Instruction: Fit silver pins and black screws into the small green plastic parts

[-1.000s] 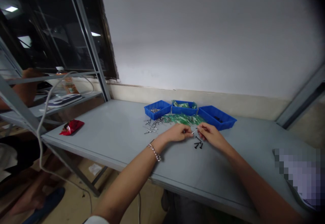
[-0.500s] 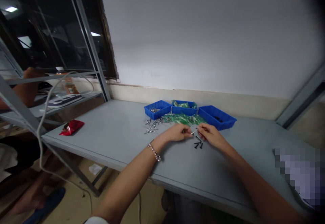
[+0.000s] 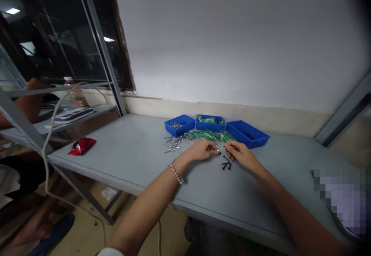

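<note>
Between my two hands is a thin silvery pin (image 3: 221, 149). My left hand (image 3: 204, 150) pinches its left end, and my right hand (image 3: 239, 152) has closed fingertips at its right end. Several black screws (image 3: 227, 166) lie on the grey table just below my right hand. Silvery pins (image 3: 174, 147) are scattered left of my left hand, in front of a blue bin (image 3: 179, 125) with more of them. Green plastic bags (image 3: 211, 135) lie behind my hands.
A middle blue bin (image 3: 210, 123) holds green bags, and a right blue bin (image 3: 248, 133) holds dark pieces. A red packet (image 3: 82, 146) lies at the table's left end. Another person's arm (image 3: 29, 101) shows beyond the metal frame, near a bottle (image 3: 79, 95).
My left hand has shifted slightly left and up, and the silvery pin lies flatter between my hands. My right hand has hardly moved.
</note>
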The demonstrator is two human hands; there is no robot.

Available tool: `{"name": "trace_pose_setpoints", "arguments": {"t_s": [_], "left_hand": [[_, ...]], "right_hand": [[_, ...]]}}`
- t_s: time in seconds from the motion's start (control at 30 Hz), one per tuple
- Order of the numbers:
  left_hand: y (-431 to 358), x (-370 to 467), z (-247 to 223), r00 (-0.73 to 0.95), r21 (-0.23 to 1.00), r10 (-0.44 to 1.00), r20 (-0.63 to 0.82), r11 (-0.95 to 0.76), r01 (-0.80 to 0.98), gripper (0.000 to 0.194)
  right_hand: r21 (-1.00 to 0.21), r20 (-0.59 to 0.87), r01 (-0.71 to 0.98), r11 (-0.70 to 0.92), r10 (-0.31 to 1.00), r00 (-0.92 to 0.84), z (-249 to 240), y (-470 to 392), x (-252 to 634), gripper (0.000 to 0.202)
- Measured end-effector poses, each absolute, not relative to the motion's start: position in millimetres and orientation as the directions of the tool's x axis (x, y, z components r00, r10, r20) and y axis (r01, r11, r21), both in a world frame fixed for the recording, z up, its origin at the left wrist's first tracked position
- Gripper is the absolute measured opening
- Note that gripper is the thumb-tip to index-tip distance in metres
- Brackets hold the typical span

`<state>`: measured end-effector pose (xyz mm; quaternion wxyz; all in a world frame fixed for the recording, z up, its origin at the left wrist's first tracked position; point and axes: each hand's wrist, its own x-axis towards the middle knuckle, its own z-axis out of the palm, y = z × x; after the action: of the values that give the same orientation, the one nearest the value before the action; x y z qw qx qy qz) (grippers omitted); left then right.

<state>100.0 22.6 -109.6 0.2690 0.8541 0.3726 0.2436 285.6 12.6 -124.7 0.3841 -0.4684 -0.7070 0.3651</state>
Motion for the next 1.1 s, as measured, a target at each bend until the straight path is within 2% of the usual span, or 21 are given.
{"name": "trace_pose_setpoints", "arguments": {"t_s": [0.13, 0.37, 0.57, 0.7, 0.83, 0.97, 1.1], "left_hand": [[22, 99, -105, 0.465, 0.641, 0.822, 0.33, -0.556, 0.529, 0.014], [23, 101, -107, 0.516, 0.661, 0.801, 0.302, -0.566, 0.493, 0.011], [23, 100, -106, 0.434, 0.683, 0.824, 0.364, -0.553, 0.476, 0.014], [25, 100, -108, 0.446, 0.708, 0.847, 0.29, -0.503, 0.495, 0.027], [29, 102, -113, 0.431, 0.788, 0.876, 0.217, -0.418, 0.452, 0.044], [30, 104, -115, 0.418, 0.852, 0.892, 0.171, -0.347, 0.393, 0.045], [27, 104, -113, 0.452, 0.862, 0.877, 0.162, -0.349, 0.368, 0.038]], "right_hand": [[-0.886, 0.175, 0.364, 0.288, 0.933, -0.313, -126, 12, 285, 0.038], [-0.883, 0.202, 0.373, 0.287, 0.947, -0.25, -126, 14, 286, 0.037], [-0.904, 0.171, 0.352, 0.244, 0.959, -0.225, -126, 14, 285, 0.038], [-0.903, 0.215, 0.334, 0.271, 0.957, -0.197, -125, 14, 285, 0.036], [-0.892, 0.226, 0.351, 0.284, 0.954, -0.198, -123, 13, 285, 0.037], [-0.891, 0.226, 0.348, 0.293, 0.949, -0.219, -123, 13, 285, 0.037], [-0.897, 0.226, 0.331, 0.294, 0.947, -0.227, -125, 13, 285, 0.036]]}}
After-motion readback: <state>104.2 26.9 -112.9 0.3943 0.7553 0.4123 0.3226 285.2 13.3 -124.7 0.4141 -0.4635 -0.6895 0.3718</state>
